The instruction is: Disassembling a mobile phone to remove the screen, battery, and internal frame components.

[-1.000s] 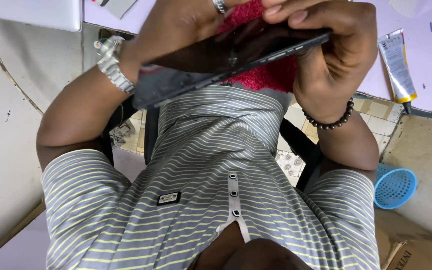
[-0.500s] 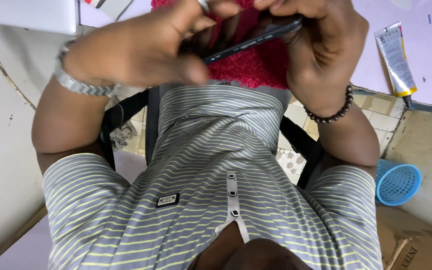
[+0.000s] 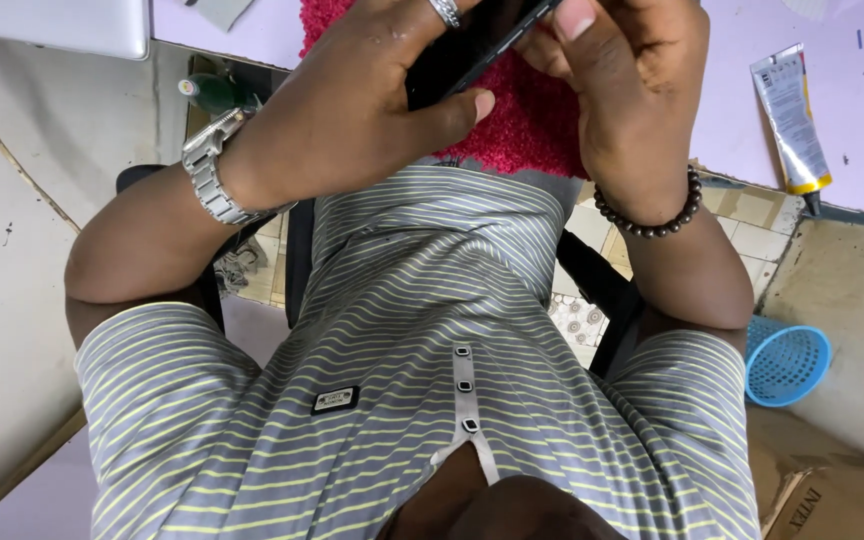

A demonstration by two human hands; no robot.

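both hands point(image 3: 352, 110) point(image 3: 632, 90) clasp a dark phone point(image 3: 472, 50) — top cut off.

The shirt point(image 3: 432, 330) is grey with thin yellow stripes. The cloth point(image 3: 522, 110) is red and fuzzy, the basket point(image 3: 787, 362) blue, the phone point(image 3: 472, 50) black, the watch point(image 3: 214, 172) silver.

We've got the slab point(image 3: 472, 50) pinched between both grips, mat point(image 3: 532, 120) right under them, tube point(image 3: 790, 115) off right on the tabletop point(image 3: 732, 130), basket point(image 3: 787, 362) lower on the floor.
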